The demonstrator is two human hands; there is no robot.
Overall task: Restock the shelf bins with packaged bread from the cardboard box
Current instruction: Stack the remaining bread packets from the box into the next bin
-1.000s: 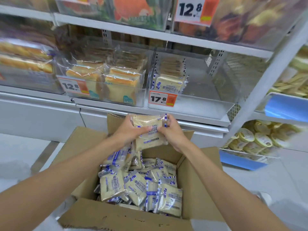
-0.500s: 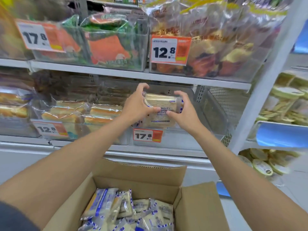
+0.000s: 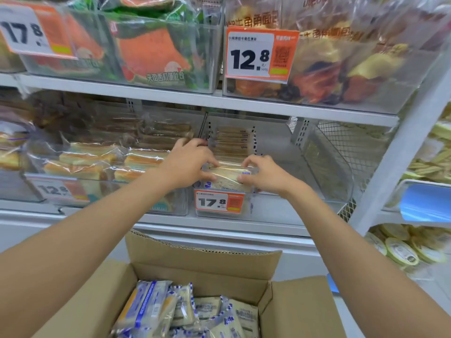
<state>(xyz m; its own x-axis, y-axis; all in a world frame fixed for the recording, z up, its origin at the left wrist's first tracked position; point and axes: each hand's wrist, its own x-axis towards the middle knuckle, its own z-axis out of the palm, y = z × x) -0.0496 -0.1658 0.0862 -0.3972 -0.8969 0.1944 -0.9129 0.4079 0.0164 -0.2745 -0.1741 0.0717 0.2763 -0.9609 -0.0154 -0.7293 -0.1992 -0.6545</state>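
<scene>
1. Nearest, at 6 o'clock, the open cardboard box (image 3: 210,267) fills the lower edge of the view. Its far flap stands up and its right flap lies folded outward.
2. Inside the box a loose heap of packaged bread (image 3: 185,311) lies jumbled, the pale wrappers edged with blue print.
3. Both bare forearms reach up from 7 and 5 o'clock toward the centre, passing above the box.
4. At the centre, the left hand (image 3: 188,164) curls its fingers over the left end of a bread packet (image 3: 228,176), thumb underneath, closed on it.
5. The right hand (image 3: 264,174) pinches the packet's right end between bent fingers and thumb, also closed on it.
6. The packet sits at the front of a clear shelf bin (image 3: 324,172), just above an orange price tag (image 3: 219,202) reading 17.8.
7. Behind the packet, toward 12 o'clock, a row of matching packets (image 3: 231,141) stands in the same bin; the bin's right half shows bare.
8. At 9 o'clock, a neighbouring bin (image 3: 102,164) holds sliced cake in clear wrap, with a 12.8 tag on its front.
9. Farthest, at 12 o'clock on the shelf above, clear bins hold orange and green packs (image 3: 151,52) and mixed pastries (image 3: 341,67) behind a second 12.8 tag (image 3: 258,57).
</scene>
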